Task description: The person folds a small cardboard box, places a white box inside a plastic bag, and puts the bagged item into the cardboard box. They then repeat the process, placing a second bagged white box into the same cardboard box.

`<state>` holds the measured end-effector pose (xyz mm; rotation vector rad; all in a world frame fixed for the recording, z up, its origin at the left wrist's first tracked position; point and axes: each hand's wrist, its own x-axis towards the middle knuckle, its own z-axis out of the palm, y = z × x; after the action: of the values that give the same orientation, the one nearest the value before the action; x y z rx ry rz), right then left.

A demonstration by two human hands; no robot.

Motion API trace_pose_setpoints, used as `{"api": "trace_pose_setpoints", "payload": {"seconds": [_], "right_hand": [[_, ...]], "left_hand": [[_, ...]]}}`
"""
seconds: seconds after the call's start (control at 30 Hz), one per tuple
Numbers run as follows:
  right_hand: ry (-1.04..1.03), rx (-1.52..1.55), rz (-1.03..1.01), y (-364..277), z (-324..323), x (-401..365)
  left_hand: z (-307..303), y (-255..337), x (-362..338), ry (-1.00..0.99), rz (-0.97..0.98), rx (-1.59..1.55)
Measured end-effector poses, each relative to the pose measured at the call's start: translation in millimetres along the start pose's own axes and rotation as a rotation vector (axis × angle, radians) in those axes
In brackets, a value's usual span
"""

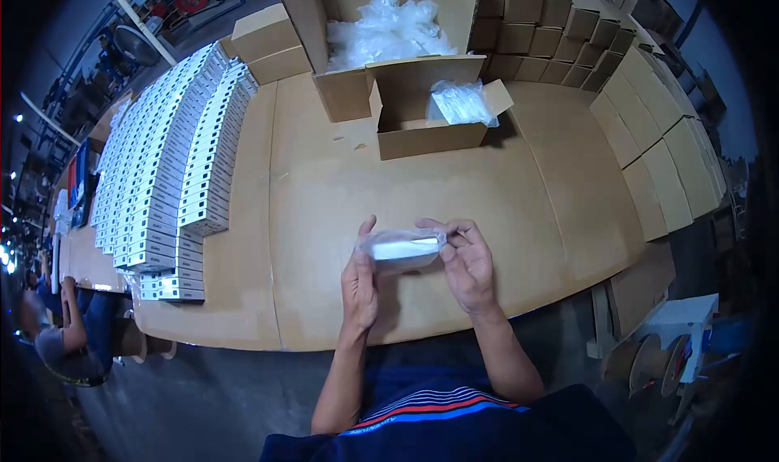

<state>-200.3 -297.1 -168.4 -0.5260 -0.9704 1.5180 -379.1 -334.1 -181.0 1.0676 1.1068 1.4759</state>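
Between my two hands, above the near middle of the table, is a white item in a clear plastic bag (403,249). My left hand (362,282) grips the bag's left end, thumb on the near side. At its right end, my right hand (468,265) pinches the plastic between thumb and fingers. Farther back, an open cardboard box (430,143) holds a bagged white item (462,103) that leans on its right side. Behind that box, a large open carton (345,97) contains a heap of clear plastic bags (389,32).
Stacks of small white boxes (162,170) cover the table's left side. Closed brown boxes line the back right (535,36) and right edge (669,157) of the brown table (414,194). Another person (69,324) sits at far left. Cable spools (653,364) stand at lower right.
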Motion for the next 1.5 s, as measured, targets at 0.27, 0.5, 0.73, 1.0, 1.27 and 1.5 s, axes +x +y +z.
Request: {"api": "trace_pose_setpoints", "payload": {"seconds": [0.27,0.5,0.73,1.0,1.27,1.5], "right_hand": [[-0.023,-0.269,0.126,2,-4,-1],[-0.193,-0.336,0.129,2,-19,1],[0.028,-0.296,0.033,-4,-36,5],[-0.298,-0.608,0.015,-21,-19,10],[-0.3,-0.847,0.06,-22,-3,12],[-0.248,-0.9,0.017,-22,-13,13]], "left_hand": [[17,13,0,-0.02,0.031,-0.093],[13,0,-3,-0.012,-0.079,-0.038],[21,9,-1,0.178,-0.187,-0.05],[19,8,1,0.198,-0.21,-0.058],[14,1,1,0.197,-0.141,-0.05],[12,23,4,-0.026,0.03,0.11]]}}
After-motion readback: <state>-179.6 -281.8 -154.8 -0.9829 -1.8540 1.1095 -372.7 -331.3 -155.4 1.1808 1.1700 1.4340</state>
